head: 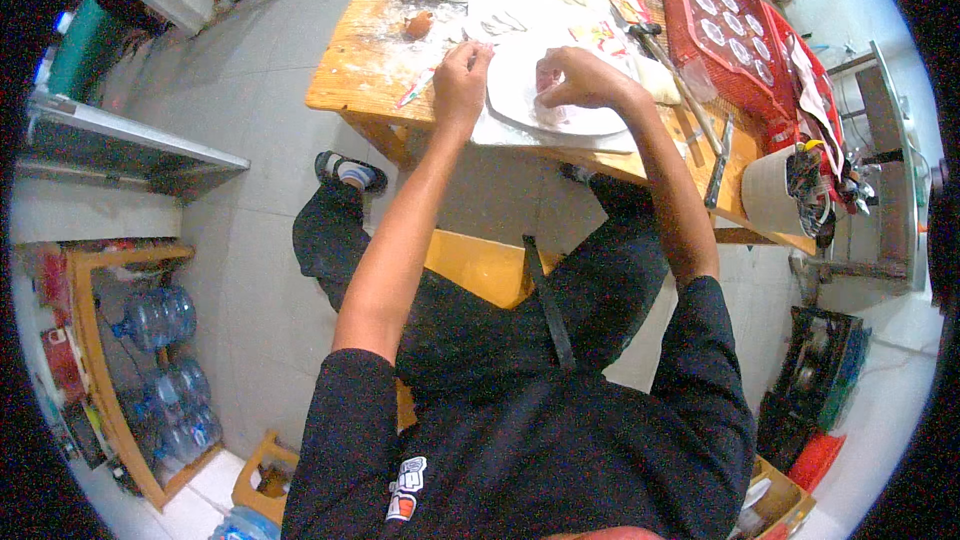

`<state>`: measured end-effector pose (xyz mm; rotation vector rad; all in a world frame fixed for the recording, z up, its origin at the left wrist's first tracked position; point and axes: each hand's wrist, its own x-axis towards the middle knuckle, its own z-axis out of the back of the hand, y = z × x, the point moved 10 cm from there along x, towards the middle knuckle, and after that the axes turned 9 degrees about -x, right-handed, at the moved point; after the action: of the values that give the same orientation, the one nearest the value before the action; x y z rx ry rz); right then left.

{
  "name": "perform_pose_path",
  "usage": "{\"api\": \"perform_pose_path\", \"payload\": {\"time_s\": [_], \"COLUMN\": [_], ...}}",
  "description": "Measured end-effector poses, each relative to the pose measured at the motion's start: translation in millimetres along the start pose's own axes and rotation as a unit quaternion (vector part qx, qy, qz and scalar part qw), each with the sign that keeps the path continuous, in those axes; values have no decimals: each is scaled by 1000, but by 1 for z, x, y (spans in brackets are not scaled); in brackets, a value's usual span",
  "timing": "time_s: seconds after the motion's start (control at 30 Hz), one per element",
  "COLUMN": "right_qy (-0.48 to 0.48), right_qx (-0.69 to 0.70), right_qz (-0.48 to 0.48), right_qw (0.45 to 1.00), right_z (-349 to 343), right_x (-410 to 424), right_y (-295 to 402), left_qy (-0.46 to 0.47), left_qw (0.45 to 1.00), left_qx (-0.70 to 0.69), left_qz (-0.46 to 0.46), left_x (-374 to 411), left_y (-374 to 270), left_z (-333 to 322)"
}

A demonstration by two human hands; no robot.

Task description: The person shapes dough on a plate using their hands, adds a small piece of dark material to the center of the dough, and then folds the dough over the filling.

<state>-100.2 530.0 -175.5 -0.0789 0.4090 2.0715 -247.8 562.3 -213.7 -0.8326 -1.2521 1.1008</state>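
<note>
My left hand [460, 82] is at the left rim of a white plate [517, 101], its fingers curled together. A speck of pink shows at its fingertips, too small to name. Over the plate, my right hand [592, 79] curves its thumb and fingers around a small pinkish, see-through object [550, 76]. A pale patch below that object is blurred by glare. White flour [442, 15] is scattered on the wooden table [345, 67] beyond my left hand, around a brown eggshell-like piece [418, 25]. A torn printed wrapper [415, 88] lies left of that hand.
Right of the plate lie a wooden-handled hammer [679, 82] and a knife [720, 165]. A red plastic crate [720, 22] holding several round pale pieces stands behind them. At the table's right corner is a white bucket [769, 191] of tools. Water bottles [161, 315] lie on a rack at left.
</note>
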Motion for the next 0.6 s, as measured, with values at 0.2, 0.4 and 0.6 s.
{"api": "perform_pose_path", "payload": {"time_s": [0.2, 0.4, 0.6], "right_qy": [-180, -293, -527], "right_qx": [433, 631, 511], "right_qz": [-74, -161, -221], "right_qw": [880, 700, 642], "right_z": [6, -45, 35], "right_x": [-18, -25, -37], "right_y": [-73, -165, -136], "left_qy": [-11, -18, -39], "left_qw": [1000, 999, 999], "left_qx": [-1, 29, 4], "left_qz": [-22, -20, -30], "left_x": [0, 0, -2], "left_y": [-2, 4, 10], "left_z": [-1, -3, 14]}}
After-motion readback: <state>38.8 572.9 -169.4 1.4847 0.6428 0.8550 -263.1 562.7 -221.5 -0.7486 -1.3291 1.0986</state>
